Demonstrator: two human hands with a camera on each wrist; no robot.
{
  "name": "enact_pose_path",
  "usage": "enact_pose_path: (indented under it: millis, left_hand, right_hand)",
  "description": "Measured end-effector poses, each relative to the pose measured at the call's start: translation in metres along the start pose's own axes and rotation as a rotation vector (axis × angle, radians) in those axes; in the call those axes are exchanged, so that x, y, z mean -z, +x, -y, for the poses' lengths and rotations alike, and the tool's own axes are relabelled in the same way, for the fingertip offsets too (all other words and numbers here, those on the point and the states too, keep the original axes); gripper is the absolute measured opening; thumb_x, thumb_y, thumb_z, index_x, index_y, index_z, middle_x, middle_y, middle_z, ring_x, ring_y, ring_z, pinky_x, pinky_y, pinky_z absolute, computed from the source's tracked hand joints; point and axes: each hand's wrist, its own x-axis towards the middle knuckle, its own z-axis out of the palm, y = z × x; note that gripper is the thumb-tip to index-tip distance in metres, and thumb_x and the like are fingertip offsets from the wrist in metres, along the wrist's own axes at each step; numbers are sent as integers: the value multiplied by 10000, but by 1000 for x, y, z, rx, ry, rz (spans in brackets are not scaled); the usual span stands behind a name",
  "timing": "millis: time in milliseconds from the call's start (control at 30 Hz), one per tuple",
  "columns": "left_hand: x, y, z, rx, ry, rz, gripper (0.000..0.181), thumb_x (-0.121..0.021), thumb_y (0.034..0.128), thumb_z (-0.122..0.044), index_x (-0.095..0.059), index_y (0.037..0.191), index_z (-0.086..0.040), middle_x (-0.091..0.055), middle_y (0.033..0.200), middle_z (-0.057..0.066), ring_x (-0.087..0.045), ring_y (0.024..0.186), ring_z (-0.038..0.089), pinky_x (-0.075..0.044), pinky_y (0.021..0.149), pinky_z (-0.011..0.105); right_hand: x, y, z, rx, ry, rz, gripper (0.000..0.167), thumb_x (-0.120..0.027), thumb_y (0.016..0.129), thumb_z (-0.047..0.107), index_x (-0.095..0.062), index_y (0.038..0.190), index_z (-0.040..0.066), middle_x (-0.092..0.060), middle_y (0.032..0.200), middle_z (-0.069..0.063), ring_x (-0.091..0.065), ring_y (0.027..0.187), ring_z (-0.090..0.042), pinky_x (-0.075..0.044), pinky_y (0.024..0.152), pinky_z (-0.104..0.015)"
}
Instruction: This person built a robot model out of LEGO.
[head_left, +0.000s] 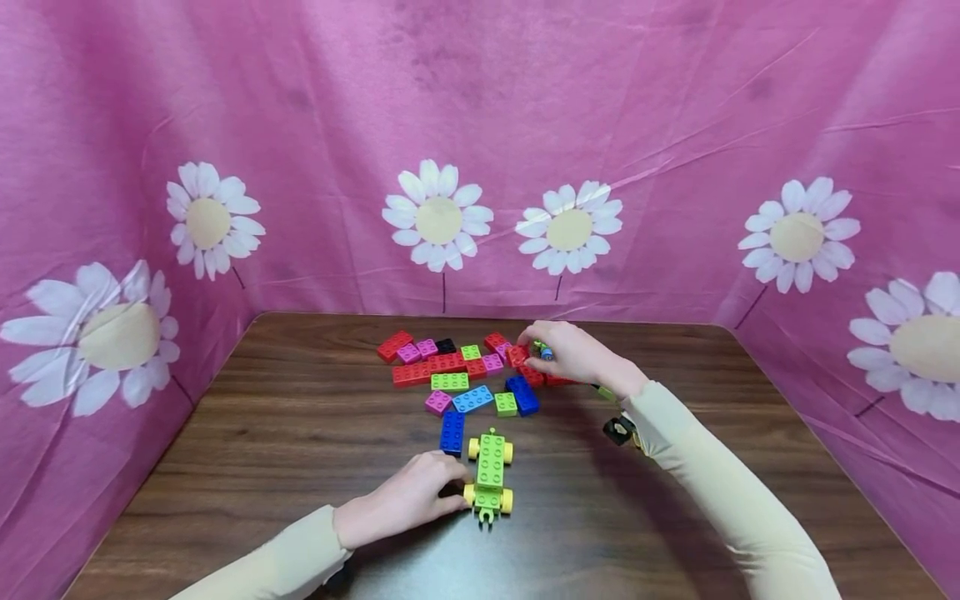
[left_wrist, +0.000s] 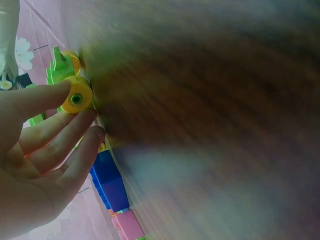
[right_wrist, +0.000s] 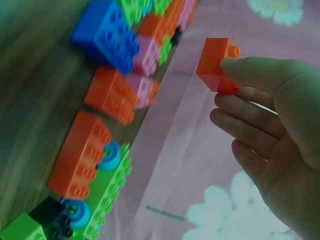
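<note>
A lime-green wheeled base [head_left: 491, 467] with yellow wheels stands on the table near the front. My left hand [head_left: 408, 498] is at its left side; in the left wrist view, thumb and fingers pinch a yellow wheel [left_wrist: 78, 97]. Above the brick pile at the back, my right hand [head_left: 573, 350] pinches a small red brick [head_left: 517, 356]. The right wrist view shows that brick [right_wrist: 212, 67], looking orange-red, held off the table between the thumb and fingers of the right hand [right_wrist: 280, 120]. A dark blue brick [head_left: 452, 432] lies just beyond my left hand.
Loose bricks spread over the table [head_left: 300, 400] toward the back: a long red one [head_left: 420, 372], a light blue one [head_left: 472, 399], a dark blue one [head_left: 522, 395], plus pink and green ones. A green piece with blue wheels [right_wrist: 102, 192] is beside them. Black pieces [head_left: 618, 430] lie under the right forearm.
</note>
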Motion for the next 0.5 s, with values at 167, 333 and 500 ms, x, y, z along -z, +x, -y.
enact_pose_path:
  millis: [167,333,500]
  left_hand:
    - [1,-1,0,3,-8,1,147,-742,882,-181,-741,994,-85,-749,946,13,-679,887,113,-546,774,242]
    - [1,-1,1,6,-16,6,149,-739,884,-180,-741,997,-83,-750,942,17,-674,876,105,-544,766,238]
    - [1,0,1,12,-26,18,153,-737,888,-178,-741,999,-73,-751,938,25,-671,868,99,-544,758,233]
  right_hand:
    - [-3,-13,23,73,4,-5,280,-777,852,198,-692,1102,107,-692,1017,-14,-631,878,-129,-566,802,-318]
    - [-3,-26,45,138,47,36,283,-756,875,218,-680,1133,128,-692,1054,13,-618,836,-95,-554,777,-272]
    - [-2,-38,64,180,93,79,261,-743,888,243,-675,1123,153,-679,1024,42,-580,760,-40,-534,724,-206]
